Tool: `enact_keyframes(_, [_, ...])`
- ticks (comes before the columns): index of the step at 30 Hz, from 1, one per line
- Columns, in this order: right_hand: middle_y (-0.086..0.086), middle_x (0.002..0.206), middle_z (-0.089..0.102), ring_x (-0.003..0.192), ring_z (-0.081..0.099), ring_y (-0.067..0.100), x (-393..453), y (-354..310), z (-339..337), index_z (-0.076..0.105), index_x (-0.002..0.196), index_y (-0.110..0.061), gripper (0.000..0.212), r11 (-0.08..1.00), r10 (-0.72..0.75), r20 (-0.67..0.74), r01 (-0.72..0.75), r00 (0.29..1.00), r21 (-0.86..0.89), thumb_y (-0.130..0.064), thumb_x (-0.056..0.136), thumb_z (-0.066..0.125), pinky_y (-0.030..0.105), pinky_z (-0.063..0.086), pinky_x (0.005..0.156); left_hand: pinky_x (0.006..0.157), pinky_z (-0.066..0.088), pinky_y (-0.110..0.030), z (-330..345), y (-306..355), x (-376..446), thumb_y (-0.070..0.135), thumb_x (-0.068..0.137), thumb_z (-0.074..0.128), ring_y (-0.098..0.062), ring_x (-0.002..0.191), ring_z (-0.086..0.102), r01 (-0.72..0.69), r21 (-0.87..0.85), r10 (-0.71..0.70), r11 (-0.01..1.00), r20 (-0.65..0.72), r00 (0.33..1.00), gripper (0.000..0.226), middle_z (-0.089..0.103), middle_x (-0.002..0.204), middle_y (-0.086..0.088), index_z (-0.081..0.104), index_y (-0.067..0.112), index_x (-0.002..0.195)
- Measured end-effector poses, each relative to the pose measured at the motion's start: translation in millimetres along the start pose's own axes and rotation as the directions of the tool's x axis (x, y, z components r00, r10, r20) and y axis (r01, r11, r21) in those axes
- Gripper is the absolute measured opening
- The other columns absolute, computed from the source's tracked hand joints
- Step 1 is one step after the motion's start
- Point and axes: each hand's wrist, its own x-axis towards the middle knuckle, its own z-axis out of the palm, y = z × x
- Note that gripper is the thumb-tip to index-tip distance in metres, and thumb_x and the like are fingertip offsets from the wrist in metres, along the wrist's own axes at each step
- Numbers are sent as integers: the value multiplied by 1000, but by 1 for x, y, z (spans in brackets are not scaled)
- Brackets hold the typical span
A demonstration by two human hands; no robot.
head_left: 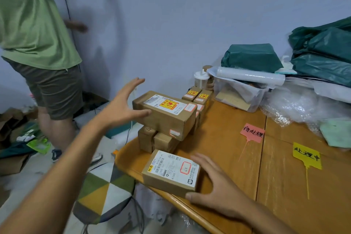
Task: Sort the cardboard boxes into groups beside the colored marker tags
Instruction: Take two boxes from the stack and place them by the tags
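Note:
A pile of cardboard boxes stands at the left end of the wooden table [224,135]. The top one is a long box [167,115] with a yellow and red fragile sticker. My left hand [121,106] is spread open at its left end, thumb touching the box's near side. A flat box [171,172] with a white shipping label lies at the table's near edge. My right hand [218,184] is open against its right side, thumb at the near corner. A pink tag [251,132] and a yellow tag [306,156] lie on the table to the right.
A person in a green shirt [32,24] stands at the left by the wall. A clear bin [239,94], a lidded cup [201,80], bubble wrap [296,106] and dark green bags [322,59] fill the table's back right. A patterned stool [106,190] sits below the table edge.

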Motion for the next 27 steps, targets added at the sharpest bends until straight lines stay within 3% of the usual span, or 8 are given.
enact_keyframes(2, [-38, 159, 18, 146, 19, -10, 3, 0, 2, 21, 152, -56, 103, 1000, 21, -5, -21, 1000, 6, -72, 67, 76, 28, 23, 122, 126, 13, -57, -12, -2, 36, 46, 73, 87, -20, 158, 8, -34, 180, -7, 983, 224, 975, 105, 8, 172, 10, 22, 48, 156])
enact_keyframes(5, [-36, 153, 31, 143, 29, -6, 6, -1, 1, 22, 153, -54, 105, 999, 47, -3, -47, 999, 2, -68, 66, 78, 32, 30, 121, 125, 6, -61, -8, 6, 76, 54, 62, 85, -24, 159, -1, -135, 390, -79, 911, 487, 870, 118, 12, 171, 10, 17, 46, 158])
enact_keyframes(7, [-36, 153, 32, 142, 31, -3, 6, -1, 2, 21, 155, -51, 107, 998, 61, 1, -61, 998, -35, -67, 65, 77, 31, 30, 120, 122, 22, -63, 0, 11, 91, 60, 52, 82, -30, 155, 19, -183, 436, -147, 881, 620, 771, 123, 32, 159, 7, 20, 43, 157])
enact_keyframes(9, [-37, 153, 30, 142, 28, -4, 5, -2, 3, 20, 156, -49, 111, 996, 92, -14, -92, 996, -17, -68, 64, 77, 29, 28, 120, 116, 39, -56, 7, 9, 102, 57, 49, 86, -27, 143, 39, -191, 430, -173, 883, 674, 718, 122, 43, 145, 9, 24, 42, 153])
enact_keyframes(13, [-34, 152, 36, 140, 32, -6, 2, -2, 2, 25, 153, -51, 107, 989, 139, -20, -138, 990, 46, -64, 62, 81, 28, 29, 119, 115, 42, -47, 7, 5, 105, 62, 52, 84, -22, 135, 40, -239, 492, -112, 837, 582, 805, 120, 39, 139, 6, 27, 35, 155])
enact_keyframes(18, [-40, 144, 41, 136, 36, -12, -9, -8, -2, 29, 148, -55, 102, 977, 172, -25, -168, 985, 132, -61, 62, 83, 22, 33, 115, 105, 51, -39, -2, 12, 74, 71, 59, 74, -16, 127, 41, -239, 373, 56, 896, 440, 896, 94, 37, 129, 14, 28, 53, 140])
enact_keyframes(23, [-51, 131, 38, 127, 34, -24, -38, -10, -11, 30, 141, -60, 98, 966, 214, -168, -183, 962, 182, -58, 60, 85, 14, 33, 104, 109, 41, -46, 9, 30, 10, 75, 64, 70, -16, 135, 33, -213, 319, 187, 924, 109, 976, 97, 38, 149, 12, 39, 43, 151])
enact_keyframes(27, [-43, 134, 42, 130, 42, -11, -66, 3, -15, 32, 142, -54, 99, 964, 250, -373, -193, 894, 184, -57, 59, 84, 25, 40, 109, 110, 34, -46, 48, 47, -47, 65, 68, 79, -24, 142, 27, -138, 274, 188, 952, -165, 968, 101, 35, 156, 4, 41, 31, 154])
